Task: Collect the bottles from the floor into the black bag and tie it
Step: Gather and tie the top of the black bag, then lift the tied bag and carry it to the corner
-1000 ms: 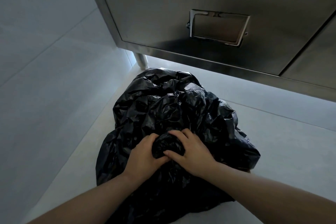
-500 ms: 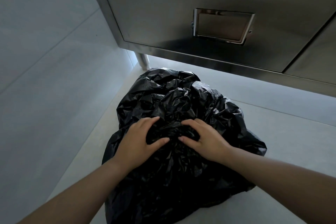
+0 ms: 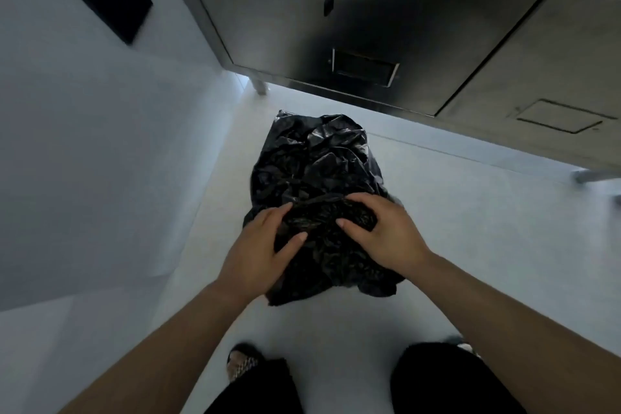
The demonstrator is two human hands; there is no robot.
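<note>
Black bag [image 3: 316,158] farther below (shoe [image 3: 242,365] visible)

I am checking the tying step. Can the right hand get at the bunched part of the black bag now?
Probably yes: the right hand rests on the black bag, fingers curled over the bunched plastic, and nothing stands in the way.
</note>
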